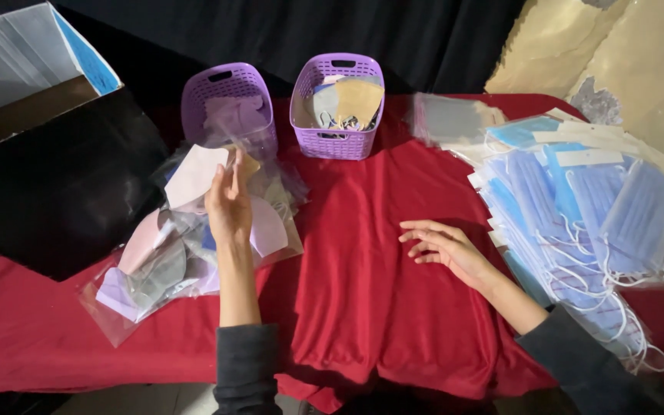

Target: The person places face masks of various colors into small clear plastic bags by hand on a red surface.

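Centrally, the left hand (228,206) is raised with its fingers pinched on the top of a clear bagged mask (236,165), holding it upright so its long axis runs up and away from the person. Directly under and around that hand lies a loose pile of bagged masks (159,261) in white, pink and grey, touching the wrist. The right hand (443,247) rests flat, fingers spread and holding nothing, on the red cloth (355,261) that covers the desk, well apart from the left. Just beyond the right hand's outer side spreads a heap of blue surgical masks (593,223). Past the left hand's fingertips stand two purple baskets (228,96), both holding masks; the left hand is nearer them.
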